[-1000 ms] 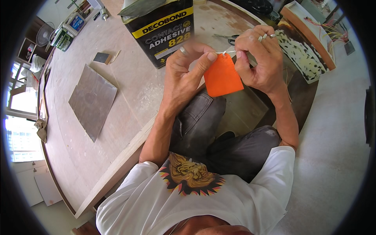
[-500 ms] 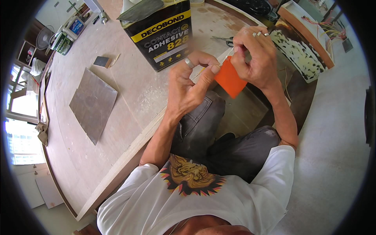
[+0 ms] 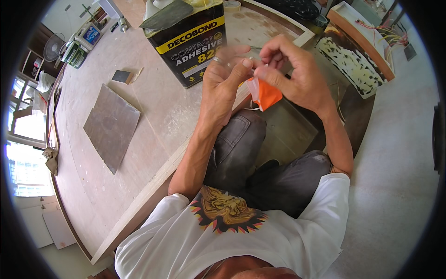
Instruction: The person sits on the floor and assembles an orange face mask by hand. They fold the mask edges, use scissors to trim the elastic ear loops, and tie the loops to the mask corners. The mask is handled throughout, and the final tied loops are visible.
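Orange material, soft-looking and folded, makes up the small piece [image 3: 269, 96] between our hands, in the air in front of our knees. Its left side shows a paler face, and a white cord [image 3: 254, 109] loops out at its lower left. Our left hand [image 3: 220, 83] is to the left of the piece, thumb and blurred forefinger apart at their tips; we cannot tell whether the other fingers grip anything. Our right hand [image 3: 304, 76] is curled, with its thumb across the top of the piece; whether it is clamped there, we cannot tell. Our fingertips come close together above the orange, too blurred for us to say if they touch.

Just beyond our left hand, a dark tin [image 3: 179, 60] with a yellow band stands upright on the workbench [image 3: 153, 151]. Behind it we see a roll of tape [image 3: 231, 5]. To the left lie a flat grey sheet [image 3: 113, 128] and, near its far corner, a small dark block [image 3: 121, 76]. Farther off stand a green tub [image 3: 75, 55] and a white jug [image 3: 83, 41]. Below our hands are our dark trousers [image 3: 232, 149], legs bent, and our white T-shirt [image 3: 292, 232].
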A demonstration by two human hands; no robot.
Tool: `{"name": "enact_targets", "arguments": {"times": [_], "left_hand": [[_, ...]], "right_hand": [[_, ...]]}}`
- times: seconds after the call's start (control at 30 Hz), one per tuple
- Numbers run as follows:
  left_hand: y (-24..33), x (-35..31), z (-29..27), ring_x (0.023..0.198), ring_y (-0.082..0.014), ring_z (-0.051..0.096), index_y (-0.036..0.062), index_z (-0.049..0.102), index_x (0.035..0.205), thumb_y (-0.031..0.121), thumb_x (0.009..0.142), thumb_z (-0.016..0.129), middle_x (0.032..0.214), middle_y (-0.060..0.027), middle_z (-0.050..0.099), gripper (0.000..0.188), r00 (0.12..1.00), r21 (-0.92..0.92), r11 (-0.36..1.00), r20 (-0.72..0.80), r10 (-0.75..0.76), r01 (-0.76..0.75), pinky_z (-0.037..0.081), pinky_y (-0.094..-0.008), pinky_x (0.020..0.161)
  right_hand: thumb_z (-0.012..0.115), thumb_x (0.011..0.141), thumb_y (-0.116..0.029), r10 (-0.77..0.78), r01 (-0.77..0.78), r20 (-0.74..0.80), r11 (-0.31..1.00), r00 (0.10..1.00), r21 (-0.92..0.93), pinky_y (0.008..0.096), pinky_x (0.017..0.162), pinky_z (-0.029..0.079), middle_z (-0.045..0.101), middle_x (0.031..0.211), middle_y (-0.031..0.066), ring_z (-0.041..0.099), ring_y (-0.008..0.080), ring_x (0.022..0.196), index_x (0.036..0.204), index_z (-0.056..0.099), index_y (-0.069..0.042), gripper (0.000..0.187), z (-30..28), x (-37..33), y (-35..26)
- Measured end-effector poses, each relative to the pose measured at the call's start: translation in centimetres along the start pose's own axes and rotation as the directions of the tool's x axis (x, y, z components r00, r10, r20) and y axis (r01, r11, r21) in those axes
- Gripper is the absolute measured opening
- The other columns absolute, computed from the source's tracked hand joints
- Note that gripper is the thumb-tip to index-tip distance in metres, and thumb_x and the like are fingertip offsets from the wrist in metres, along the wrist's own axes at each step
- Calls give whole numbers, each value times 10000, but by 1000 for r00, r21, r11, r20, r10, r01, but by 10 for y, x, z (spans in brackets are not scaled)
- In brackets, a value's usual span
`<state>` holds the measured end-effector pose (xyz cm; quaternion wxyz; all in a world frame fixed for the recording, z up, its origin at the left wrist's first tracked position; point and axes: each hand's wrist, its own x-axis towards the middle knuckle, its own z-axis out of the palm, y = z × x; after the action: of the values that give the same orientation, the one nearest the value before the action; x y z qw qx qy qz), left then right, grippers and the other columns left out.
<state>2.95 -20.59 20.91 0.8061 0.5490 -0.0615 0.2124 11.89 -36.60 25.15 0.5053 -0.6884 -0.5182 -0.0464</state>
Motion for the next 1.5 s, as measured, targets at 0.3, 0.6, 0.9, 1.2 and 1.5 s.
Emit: {"name": "enact_targets", "arguments": {"times": [0.3,0.6,0.9,1.2,1.5], "left_hand": [[-4,0,6,1016,-207,689,-45,475,1380,115,1051,526,1103,-168,714,369,965,209,942,89,248,-261,538,-311,879],[-21,2,-6,1171,-262,622,-18,498,1369,147,914,727,1239,-183,635,535,899,605,698,71,432,-383,488,-383,1005],[-25,9,6,1195,-206,576,-7,491,1392,267,918,763,1239,-128,627,612,968,113,990,228,-105,81,432,-361,1059],[-37,-1,7,1250,-241,530,22,280,1520,272,810,872,1379,-143,490,957,967,142,988,256,17,-55,440,-389,1069],[-51,-2,10,1096,-308,633,27,402,1464,25,819,655,1255,-198,576,693,980,522,837,-14,199,-163,549,-403,857]], "right_hand": [[732,895,-91,-55,47,-70,993,996,-112,335,726,548,683,901,54,679,182,811,1043,618,-32,196,0,4,15],[627,1000,-109,3,34,-92,917,996,397,280,787,523,690,899,43,664,118,826,1018,625,-18,92,-14,10,30],[584,1026,-160,107,-158,118,720,987,676,262,770,508,685,886,48,661,127,847,1075,607,-45,128,-29,9,36],[529,1052,-119,235,-65,-70,523,970,850,286,798,561,686,935,96,692,164,880,1112,540,-71,78,-23,9,32],[550,1034,-123,293,-19,-248,680,923,733,256,744,538,666,893,81,659,136,801,1100,542,-56,94,-23,11,31]]}}
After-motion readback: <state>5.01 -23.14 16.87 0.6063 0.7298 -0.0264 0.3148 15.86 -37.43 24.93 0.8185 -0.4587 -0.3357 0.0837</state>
